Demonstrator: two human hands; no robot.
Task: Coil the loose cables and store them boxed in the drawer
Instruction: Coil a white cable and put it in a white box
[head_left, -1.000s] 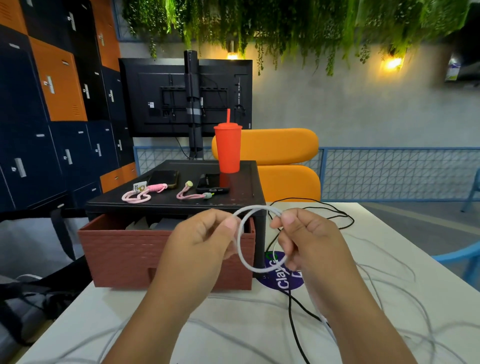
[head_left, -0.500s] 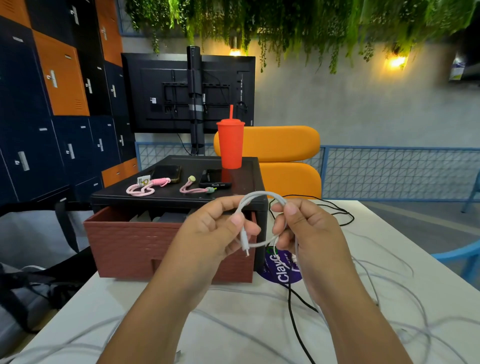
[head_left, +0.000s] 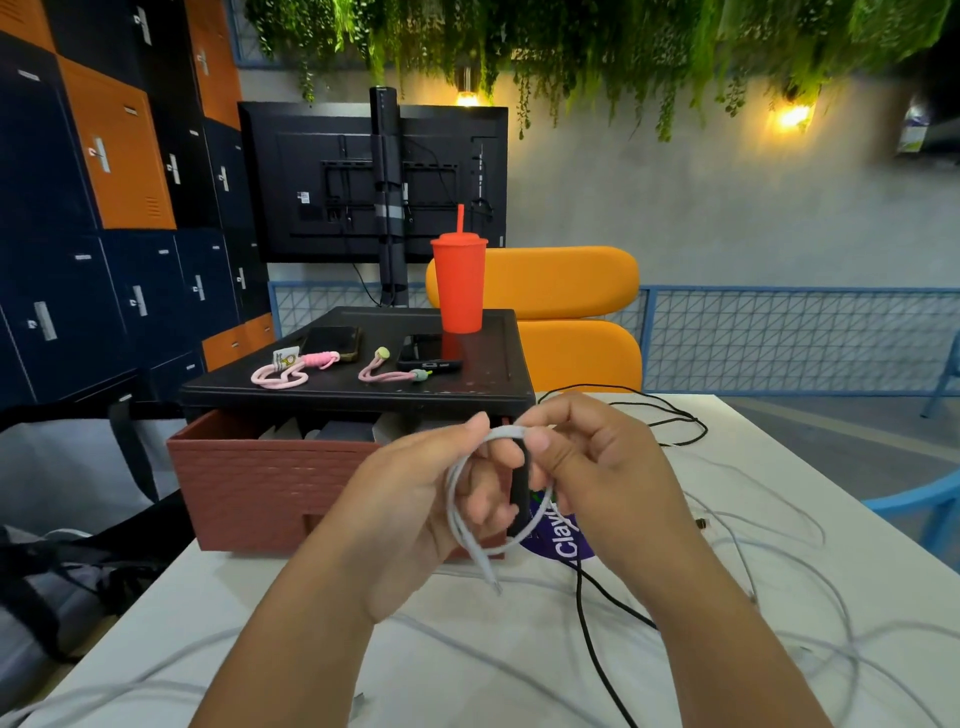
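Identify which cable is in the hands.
The white cable, looped between left hand and right hand; the black cable and other white ones lie on the table.

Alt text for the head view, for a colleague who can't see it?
The left hand and right hand hold a white cable wound into a loop above a table, its plug end dangling. Behind, a reddish drawer stands open under a black stand bearing an orange tumbler, two phones and pink straps; loose cables sprawl around.

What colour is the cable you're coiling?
White. The cable shows best in the head view, pinched between left hand and right hand.
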